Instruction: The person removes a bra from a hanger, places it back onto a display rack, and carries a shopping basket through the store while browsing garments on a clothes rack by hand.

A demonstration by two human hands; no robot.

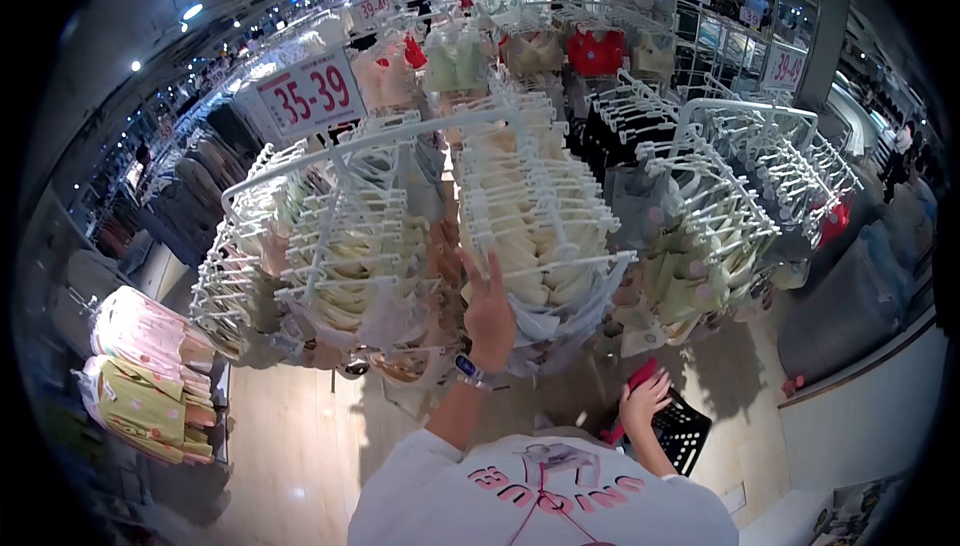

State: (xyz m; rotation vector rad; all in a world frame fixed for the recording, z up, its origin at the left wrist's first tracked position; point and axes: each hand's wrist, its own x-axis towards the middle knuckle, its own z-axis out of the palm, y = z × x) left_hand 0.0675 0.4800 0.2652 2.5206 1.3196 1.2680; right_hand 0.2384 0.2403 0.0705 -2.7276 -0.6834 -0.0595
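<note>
My left hand (488, 321), with a watch on its wrist, reaches up to the near end of a rack of cream garments (535, 236) on white hangers. Two of its fingers are stretched out and apart beside the front hangers, and nothing shows in its grasp. Lower right, my right hand (645, 401) has its fingers around a flat dark pink object (642, 374). A black perforated basket (682, 434) hangs or stands right beside that hand; its handle is hidden.
Racks of hanging garments (360, 266) and green tops (690, 271) flank the centre. A price sign (310, 96) stands upper left. Pink and green clothes (150, 386) hang at the left. A counter (870, 416) lies at the right. A person (419, 1) stands far back.
</note>
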